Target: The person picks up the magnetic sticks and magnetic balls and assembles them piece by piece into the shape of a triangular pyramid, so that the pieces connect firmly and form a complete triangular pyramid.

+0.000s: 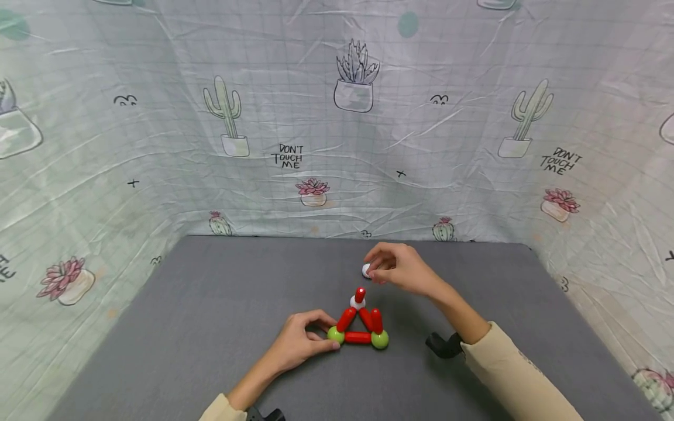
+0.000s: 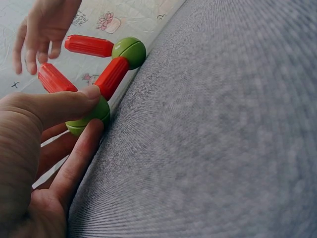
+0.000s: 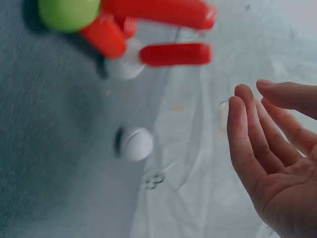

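Note:
A frame of red rods (image 1: 358,337) and balls sits on the grey table, with two green balls at its near corners and a white ball (image 1: 357,302) at the far one. Some rods rise upward from the balls. My left hand (image 1: 301,341) pinches the left green ball (image 2: 105,110) between thumb and fingers. Beyond the frame lies a loose white ball (image 3: 137,144), partly covered by my right hand (image 1: 402,269) in the head view. The right wrist view shows that hand (image 3: 277,153) raised, fingers loosely bent, holding nothing.
The grey tabletop (image 1: 221,304) spreads around the frame. A pale cloth (image 1: 295,117) printed with cacti and lettering hangs behind the table and along both sides. A black wrist strap (image 1: 444,345) shows at the right forearm.

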The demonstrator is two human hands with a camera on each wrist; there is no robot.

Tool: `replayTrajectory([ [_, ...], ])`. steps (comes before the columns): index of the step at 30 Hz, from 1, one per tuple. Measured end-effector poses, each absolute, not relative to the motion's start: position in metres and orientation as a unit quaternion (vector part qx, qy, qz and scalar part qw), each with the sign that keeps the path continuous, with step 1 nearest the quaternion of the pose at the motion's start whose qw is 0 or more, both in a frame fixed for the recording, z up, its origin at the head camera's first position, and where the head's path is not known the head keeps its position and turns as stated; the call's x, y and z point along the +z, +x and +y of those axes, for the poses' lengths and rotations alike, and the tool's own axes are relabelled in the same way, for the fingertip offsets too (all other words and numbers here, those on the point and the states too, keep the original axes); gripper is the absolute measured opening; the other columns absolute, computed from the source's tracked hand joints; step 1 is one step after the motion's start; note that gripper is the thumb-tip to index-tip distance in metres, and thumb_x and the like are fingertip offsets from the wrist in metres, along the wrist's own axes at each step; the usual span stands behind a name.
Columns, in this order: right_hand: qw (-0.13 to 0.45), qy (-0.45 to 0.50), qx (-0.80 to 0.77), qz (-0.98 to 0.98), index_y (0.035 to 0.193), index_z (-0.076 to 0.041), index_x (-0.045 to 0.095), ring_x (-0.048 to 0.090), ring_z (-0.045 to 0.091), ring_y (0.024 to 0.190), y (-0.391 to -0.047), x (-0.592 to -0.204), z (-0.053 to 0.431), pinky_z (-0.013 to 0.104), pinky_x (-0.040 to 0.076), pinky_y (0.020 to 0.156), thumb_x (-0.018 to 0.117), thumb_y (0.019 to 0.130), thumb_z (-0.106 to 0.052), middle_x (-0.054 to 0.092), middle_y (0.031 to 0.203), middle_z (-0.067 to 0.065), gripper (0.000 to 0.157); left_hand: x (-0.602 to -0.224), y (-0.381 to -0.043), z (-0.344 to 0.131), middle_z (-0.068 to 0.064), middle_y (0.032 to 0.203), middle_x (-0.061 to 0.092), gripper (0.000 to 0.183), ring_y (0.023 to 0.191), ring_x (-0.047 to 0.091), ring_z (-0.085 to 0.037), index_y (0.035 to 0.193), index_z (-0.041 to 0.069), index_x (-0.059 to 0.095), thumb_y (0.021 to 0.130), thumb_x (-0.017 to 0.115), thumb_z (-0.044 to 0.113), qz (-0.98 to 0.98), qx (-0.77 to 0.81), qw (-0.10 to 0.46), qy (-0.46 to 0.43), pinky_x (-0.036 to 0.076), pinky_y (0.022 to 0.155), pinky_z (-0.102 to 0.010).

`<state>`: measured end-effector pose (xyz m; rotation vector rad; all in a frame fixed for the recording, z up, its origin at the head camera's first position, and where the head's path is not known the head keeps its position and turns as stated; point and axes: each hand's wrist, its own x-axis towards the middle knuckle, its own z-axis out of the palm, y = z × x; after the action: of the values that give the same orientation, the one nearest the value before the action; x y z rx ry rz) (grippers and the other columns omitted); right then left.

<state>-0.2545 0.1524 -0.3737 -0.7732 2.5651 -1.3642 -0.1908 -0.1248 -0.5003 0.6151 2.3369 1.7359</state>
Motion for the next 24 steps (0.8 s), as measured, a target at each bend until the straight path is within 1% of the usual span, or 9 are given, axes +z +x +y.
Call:
replayTrajectory([
  [3, 0.064, -0.232, -0.462, 0.854, 0.115, -0.001, 0.069, 0.074, 0.024, 0.080, -0.268, -0.382, 0.156, 0.037, 0.062, 0.073, 0.071, 0.094, -0.002, 0.075, 0.104, 0.023, 0.021, -0.501, -0.191, -0.125, -0.009, 0.102, 0.074, 0.032, 0.077, 0.073, -0.011, 0.108, 0.015, 0.076, 0.080, 0.090, 0.018, 0.782, 0.580, 0.077, 0.213, 0.061, 0.066, -0.026],
  [6, 0.056, -0.214, -0.457, 0.862, 0.115, -0.001, 0.070, 0.074, 0.033, 0.086, -0.283, -0.393, 0.158, 0.047, 0.062, 0.077, 0.071, 0.095, -0.003, 0.075, 0.105, 0.022, 0.021, -0.501, -0.191, -0.125, -0.010, 0.101, 0.074, 0.032, 0.074, 0.073, -0.010, 0.108, 0.015, 0.076, 0.080, 0.091, 0.018, 0.781, 0.581, 0.074, 0.218, 0.061, 0.065, -0.025],
  [8, 0.050, -0.209, -0.443, 0.870, 0.116, 0.000, 0.070, 0.073, 0.036, 0.090, -0.293, -0.400, 0.159, 0.050, 0.062, 0.078, 0.070, 0.094, -0.003, 0.075, 0.106, 0.021, 0.022, -0.501, -0.191, -0.125, -0.011, 0.101, 0.074, 0.032, 0.073, 0.073, -0.010, 0.108, 0.014, 0.076, 0.080, 0.090, 0.018, 0.779, 0.583, 0.071, 0.221, 0.060, 0.065, -0.025],
  [9, 0.048, -0.205, -0.435, 0.875, 0.118, 0.000, 0.070, 0.073, 0.036, 0.091, -0.298, -0.404, 0.160, 0.049, 0.062, 0.078, 0.071, 0.094, -0.003, 0.075, 0.107, 0.020, 0.024, -0.501, -0.191, -0.125, -0.012, 0.101, 0.074, 0.032, 0.072, 0.073, -0.010, 0.109, 0.013, 0.076, 0.080, 0.090, 0.018, 0.778, 0.583, 0.071, 0.221, 0.060, 0.065, -0.025],
  [11, 0.047, -0.202, -0.416, 0.886, 0.121, 0.001, 0.070, 0.073, 0.032, 0.093, -0.307, -0.413, 0.162, 0.042, 0.062, 0.077, 0.072, 0.093, -0.004, 0.075, 0.110, 0.020, 0.028, -0.501, -0.191, -0.125, -0.011, 0.102, 0.074, 0.032, 0.071, 0.073, -0.011, 0.109, 0.014, 0.076, 0.080, 0.090, 0.018, 0.779, 0.583, 0.073, 0.220, 0.060, 0.065, -0.025],
  [14, 0.060, -0.203, -0.391, 0.896, 0.127, 0.002, 0.067, 0.073, 0.029, 0.098, -0.317, -0.425, 0.162, 0.034, 0.062, 0.075, 0.073, 0.093, -0.006, 0.073, 0.117, 0.021, 0.036, -0.500, -0.191, -0.124, -0.009, 0.102, 0.074, 0.032, 0.074, 0.073, -0.011, 0.109, 0.016, 0.076, 0.080, 0.090, 0.018, 0.781, 0.581, 0.075, 0.217, 0.061, 0.066, -0.025],
  [20, 0.089, -0.208, -0.370, 0.901, 0.138, -0.003, 0.063, 0.074, 0.028, 0.104, -0.327, -0.440, 0.160, 0.031, 0.062, 0.072, 0.072, 0.093, -0.006, 0.068, 0.129, 0.023, 0.045, -0.500, -0.191, -0.125, -0.007, 0.103, 0.074, 0.032, 0.078, 0.073, -0.012, 0.109, 0.017, 0.075, 0.080, 0.090, 0.018, 0.780, 0.582, 0.080, 0.214, 0.061, 0.067, -0.025],
  [22, 0.090, -0.214, -0.354, 0.906, 0.138, -0.005, 0.064, 0.074, 0.027, 0.105, -0.328, -0.443, 0.158, 0.029, 0.060, 0.072, 0.073, 0.093, -0.007, 0.068, 0.131, 0.022, 0.045, -0.500, -0.191, -0.125, -0.007, 0.103, 0.074, 0.032, 0.079, 0.073, -0.012, 0.109, 0.017, 0.076, 0.080, 0.090, 0.017, 0.779, 0.584, 0.081, 0.213, 0.061, 0.067, -0.026],
  [24, 0.085, -0.225, -0.337, 0.910, 0.133, -0.007, 0.067, 0.074, 0.026, 0.104, -0.328, -0.445, 0.157, 0.028, 0.059, 0.071, 0.074, 0.093, -0.008, 0.069, 0.130, 0.019, 0.041, -0.500, -0.191, -0.125, -0.007, 0.103, 0.074, 0.032, 0.080, 0.073, -0.012, 0.109, 0.018, 0.076, 0.081, 0.090, 0.018, 0.780, 0.583, 0.080, 0.213, 0.061, 0.067, -0.026],
])
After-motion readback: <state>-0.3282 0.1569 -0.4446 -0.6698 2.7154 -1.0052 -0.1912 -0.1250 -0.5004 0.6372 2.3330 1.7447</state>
